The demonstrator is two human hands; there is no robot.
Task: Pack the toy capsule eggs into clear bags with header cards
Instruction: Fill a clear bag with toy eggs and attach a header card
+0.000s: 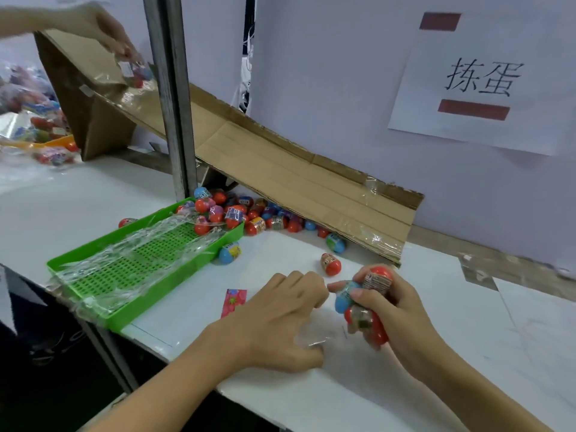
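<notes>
My right hand [389,310] grips a cluster of three toy capsule eggs [364,304], two red and one blue, just above the white table. My left hand [280,316] rests beside it, fingers curled on a clear bag [314,338] that lies flat on the table. A pink header card [234,302] lies left of my left hand. One loose red egg [331,264] sits beyond my hands, and a blue egg [230,252] leans against the green tray [93,294]. A pile of eggs [249,213] lies under the cardboard ramp.
The cardboard ramp [280,169] slopes down from upper left to the table. Another person's hand [103,29] holds a filled bag at the ramp's top. A metal post [171,98] stands behind the tray. Bagged eggs [37,120] heap at far left. A paper sign [480,79] hangs on the wall.
</notes>
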